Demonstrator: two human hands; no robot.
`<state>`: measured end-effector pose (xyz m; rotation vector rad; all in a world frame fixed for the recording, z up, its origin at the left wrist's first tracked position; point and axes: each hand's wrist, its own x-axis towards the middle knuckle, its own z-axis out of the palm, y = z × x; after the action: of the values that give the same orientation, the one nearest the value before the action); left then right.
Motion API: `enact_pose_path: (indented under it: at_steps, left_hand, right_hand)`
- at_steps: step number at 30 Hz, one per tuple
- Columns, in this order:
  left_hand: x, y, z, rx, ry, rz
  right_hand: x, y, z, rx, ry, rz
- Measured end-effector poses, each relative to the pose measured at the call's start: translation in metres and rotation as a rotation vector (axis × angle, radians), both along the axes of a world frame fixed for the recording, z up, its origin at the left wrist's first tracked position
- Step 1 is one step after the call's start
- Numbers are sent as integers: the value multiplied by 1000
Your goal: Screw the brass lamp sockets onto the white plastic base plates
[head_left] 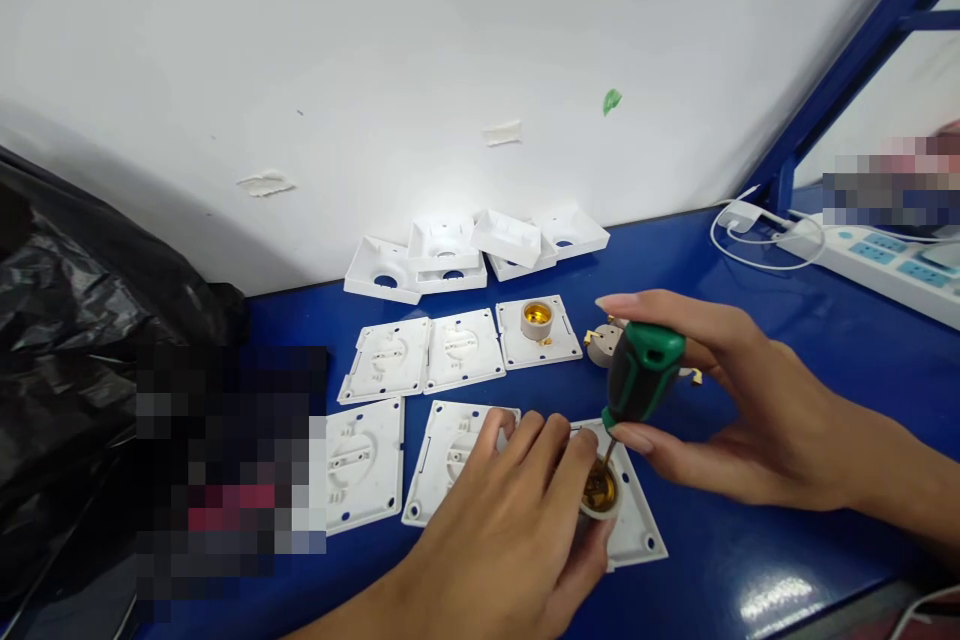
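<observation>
My right hand grips a green and black screwdriver by its handle, thumb and fingers on either side. The shaft points down into a round lamp socket with a brass-coloured inside. My left hand is closed around the socket, which sits on a white square plate. Its tip is hard to make out inside the socket. Behind the screwdriver lie more loose socket parts with brass tabs, partly hidden by my right hand. Another plate farther back carries a lamp socket.
Several bare white plates lie left of the hands. White box covers with round holes are piled against the wall. A power strip with a white cable stands at the right. Black plastic covers the left side.
</observation>
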<state>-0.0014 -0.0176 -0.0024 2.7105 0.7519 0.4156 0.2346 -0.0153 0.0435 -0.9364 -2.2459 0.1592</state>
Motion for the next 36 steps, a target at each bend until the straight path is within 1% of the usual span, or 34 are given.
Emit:
enact_pose_path:
  at_steps: [3, 8, 13, 15, 18, 20, 22, 24, 27, 30, 32, 35, 36]
  left_hand:
    - [1, -1, 0, -13, 1, 26]
    - [1, -1, -3, 30, -34, 60]
    - [-2, 0, -5, 36, -30, 53]
    - [-2, 1, -5, 37, -35, 46]
    - [-1, 1, -5, 42, -36, 40]
    - [-1, 0, -5, 40, -26, 42]
    - [-1, 0, -5, 41, -27, 52]
    - [-1, 0, -4, 46, -37, 65]
    - [0, 0, -2, 56, -52, 71]
    - [1, 0, -1, 60, -42, 77]
    - [1, 0, -1, 52, -32, 80]
    - [1, -1, -3, 40, -32, 74]
    - [1, -1, -4, 43, -36, 73]
  right_hand:
    - [1, 1, -4, -18, 28, -12]
    - [0, 4, -7, -5, 62, -19]
    - [4, 4, -11, 64, 72, 15]
    - [6, 4, -11, 63, 91, 54]
    - [7, 5, -8, 58, 175, 94]
    - [7, 6, -3, 85, 204, 75]
    - [6, 6, 2, 114, 186, 46]
    - [5, 5, 5, 96, 181, 46]
    - [1, 3, 3, 38, 275, 93]
    - [-3, 4, 1, 20, 349, 152]
    - [-5, 5, 1, 15, 340, 172]
    - [-7, 4, 2, 2, 328, 148]
    - [-8, 3, 3, 22, 332, 151]
